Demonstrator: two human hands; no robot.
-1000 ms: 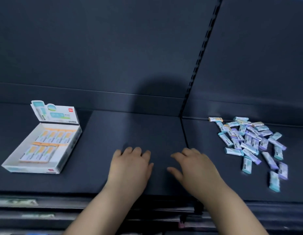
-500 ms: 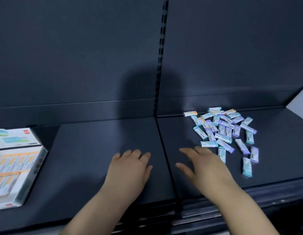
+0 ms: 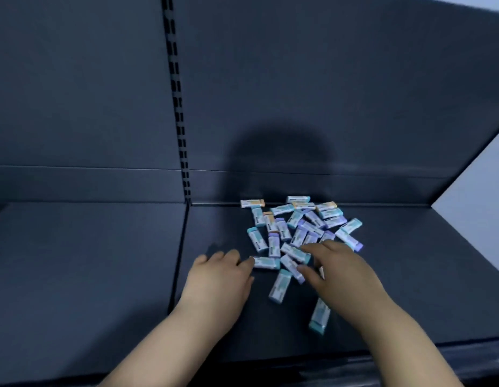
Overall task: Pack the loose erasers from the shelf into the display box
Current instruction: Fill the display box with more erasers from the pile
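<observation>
Touching the erasers (image 3: 296, 227), left hand (image 3: 217, 277) and right hand (image 3: 343, 275) fingers (image 3: 316, 248) lie relaxed.

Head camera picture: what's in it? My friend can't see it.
Two bare hands, left hand and right hand, touch the near edge of a pile of small wrapped erasers on a dark shelf. The display box is out of view.

Left hand (image 3: 219, 277) and right hand (image 3: 343, 272), forearms bare (blurry, seemingly to elbows).

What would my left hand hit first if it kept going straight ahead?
Likely the crosswise eraser right in front; the left hand looks almost touching it, though depth is unclear.
</observation>
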